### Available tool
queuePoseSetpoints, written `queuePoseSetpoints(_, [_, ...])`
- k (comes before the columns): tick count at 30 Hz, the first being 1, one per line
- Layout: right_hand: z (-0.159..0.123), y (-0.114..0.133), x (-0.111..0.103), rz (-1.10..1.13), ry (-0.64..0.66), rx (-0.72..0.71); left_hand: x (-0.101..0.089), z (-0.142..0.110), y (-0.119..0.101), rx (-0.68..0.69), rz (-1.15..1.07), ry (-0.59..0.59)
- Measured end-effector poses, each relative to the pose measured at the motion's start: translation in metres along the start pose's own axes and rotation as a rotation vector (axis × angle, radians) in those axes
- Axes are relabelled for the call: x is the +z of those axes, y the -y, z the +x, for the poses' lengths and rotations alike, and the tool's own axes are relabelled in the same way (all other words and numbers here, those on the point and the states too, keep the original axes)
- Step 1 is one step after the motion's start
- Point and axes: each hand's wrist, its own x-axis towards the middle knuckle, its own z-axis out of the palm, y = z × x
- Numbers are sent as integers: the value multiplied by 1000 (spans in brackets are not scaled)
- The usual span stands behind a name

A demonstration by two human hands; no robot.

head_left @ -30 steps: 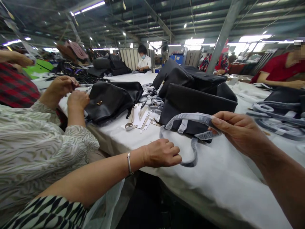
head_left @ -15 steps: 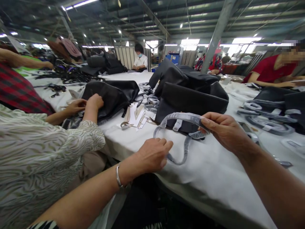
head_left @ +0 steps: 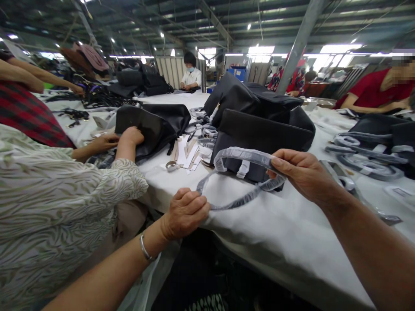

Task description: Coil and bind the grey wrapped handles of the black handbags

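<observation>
A dark bag strap (head_left: 241,200), wrapped in clear crinkled plastic, hangs in a loop between my two hands above the table edge. My right hand (head_left: 298,175) pinches it between thumb and fingers where two lengths meet. At the loop's left side, my left hand (head_left: 188,212) is closed around the strap; the part inside the fist is hidden. Behind the loop, a black bag (head_left: 266,129) stands on the white-covered table (head_left: 259,233), with a strip of white wrapping (head_left: 243,168) against its front.
To the left, a co-worker in a patterned blouse (head_left: 65,190) handles another black bag (head_left: 145,125). White paper strips (head_left: 188,152) and a small tape roll (head_left: 170,166) lie between us. Several wrapped straps (head_left: 369,164) lie at the right. Other people work around the table.
My left hand has moved left and slightly down, pulling the strap's lower part out into a wider loop. My right hand has stayed nearly in place, still holding the strap.
</observation>
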Motion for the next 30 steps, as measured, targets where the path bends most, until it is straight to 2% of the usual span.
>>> queuePoseSetpoints(1, [2,1,-1,7,-7,-3,5,-3,-2,40,-5,-17])
queuePoseSetpoints(2, [3,2,-1,10,-12,-7,10,-6,-3,42,-27,18])
queuePoseSetpoints(5, [1,6,0,-23,41,-8,20,-5,-3,-61,-109,210])
queuePoseSetpoints(7, [-5,10,6,-77,128,-3,20,-3,-3,-91,-160,250])
queuePoseSetpoints(11, [-25,10,34,-220,359,-43,12,-8,-6,-17,-252,171])
queuePoseSetpoints(14, [-41,1,62,-290,552,-154,9,-19,-12,-19,-247,12])
queuePoseSetpoints(16, [-51,-9,78,-332,622,-236,11,-27,-17,-7,-209,-105])
queuePoseSetpoints(18, [-59,-21,89,-426,631,-284,16,-35,-24,4,-173,-171])
queuePoseSetpoints(21, [-68,-37,98,-580,614,-321,26,-51,-32,-32,-194,-181])
queuePoseSetpoints(24, [-70,-46,103,-678,602,-359,32,-67,-38,-171,-199,-225])
queuePoseSetpoints(27, [-68,-51,111,-789,628,-397,28,-76,-42,-294,-121,-287])
queuePoseSetpoints(30, [-64,-54,119,-904,620,-406,13,-69,-45,-237,-136,-171])
